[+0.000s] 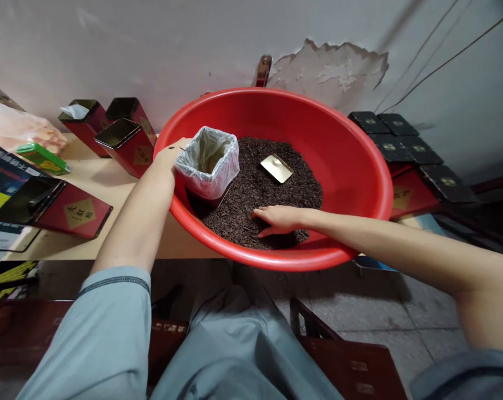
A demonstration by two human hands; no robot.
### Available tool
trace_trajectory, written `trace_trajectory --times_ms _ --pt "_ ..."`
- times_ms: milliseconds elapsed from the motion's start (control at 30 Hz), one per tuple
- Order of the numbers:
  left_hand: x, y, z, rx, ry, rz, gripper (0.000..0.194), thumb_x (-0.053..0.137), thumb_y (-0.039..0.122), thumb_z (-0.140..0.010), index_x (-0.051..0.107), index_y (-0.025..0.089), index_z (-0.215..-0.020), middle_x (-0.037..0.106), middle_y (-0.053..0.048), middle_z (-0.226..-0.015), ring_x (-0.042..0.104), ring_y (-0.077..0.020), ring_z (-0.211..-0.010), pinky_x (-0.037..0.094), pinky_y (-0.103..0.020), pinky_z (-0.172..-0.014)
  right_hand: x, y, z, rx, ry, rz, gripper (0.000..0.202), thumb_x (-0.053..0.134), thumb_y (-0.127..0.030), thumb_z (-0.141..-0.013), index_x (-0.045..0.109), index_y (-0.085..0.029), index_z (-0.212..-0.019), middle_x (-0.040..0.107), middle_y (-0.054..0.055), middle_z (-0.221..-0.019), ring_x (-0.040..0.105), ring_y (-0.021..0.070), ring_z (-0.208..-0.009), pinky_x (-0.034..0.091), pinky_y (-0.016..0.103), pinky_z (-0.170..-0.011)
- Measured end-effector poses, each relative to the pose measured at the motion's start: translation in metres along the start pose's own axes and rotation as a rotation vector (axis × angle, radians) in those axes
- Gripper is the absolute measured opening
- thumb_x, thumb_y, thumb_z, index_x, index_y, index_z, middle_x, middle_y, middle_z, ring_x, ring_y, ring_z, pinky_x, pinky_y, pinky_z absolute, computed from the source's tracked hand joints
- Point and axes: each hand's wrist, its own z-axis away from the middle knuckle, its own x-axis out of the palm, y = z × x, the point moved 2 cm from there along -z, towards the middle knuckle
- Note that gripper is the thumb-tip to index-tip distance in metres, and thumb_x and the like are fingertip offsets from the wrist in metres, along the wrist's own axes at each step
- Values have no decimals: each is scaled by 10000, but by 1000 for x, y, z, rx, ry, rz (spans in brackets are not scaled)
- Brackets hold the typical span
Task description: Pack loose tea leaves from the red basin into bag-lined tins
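Observation:
A wide red plastic basin [351,166] holds a bed of dark loose tea leaves [243,216]. At its left side, my left hand [173,154] grips a tea tin lined with a clear plastic bag [212,180]; most of its fingers are hidden by the tin. The tin stands slightly tilted in the leaves, its mouth facing up. My right hand [278,218] reaches over the near rim into the leaves, thumb and fingers apart, fingertips touching them. Between the hands and the far wall of the basin, a gold-coloured metal lid [277,168] lies on the leaves.
Several open red tins [129,147] stand left of the basin, and another tin [79,211] lies on its side. A small green box [43,158] is nearby. Black-lidded tins [416,149] are grouped at the right. Below are a dark red stool [355,366] and tiled floor.

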Motion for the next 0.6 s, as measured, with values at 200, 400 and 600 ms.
trace_trajectory --times_ms 200,400,600 --pt "0 0 -2 -7 -7 51 365 595 262 -1004 722 51 -1273 748 -184 -1336 728 -264 -1153 567 -348 -1014 -21 14 -2 -144 163 -79 306 638 -323 -982 715 -160 -1230 772 132 -1167 721 244 -1012 543 347 -920" --pt "-1 2 1 9 13 141 384 561 299 -1027 710 113 -1328 742 -169 -1371 714 -274 -1217 543 -399 -1066 -83 31 16 -119 458 -134 266 641 -386 -945 743 -189 -1093 777 92 -1037 686 218 -917 520 347 -862" --pt "-1 4 3 39 11 152 441 644 387 -1012 694 162 -1388 747 -146 -1378 705 -269 -1241 536 -370 -1061 -179 1 21 -152 580 -44 321 695 -443 -925 754 -209 -1137 776 45 -991 685 187 -866 525 318 -804"
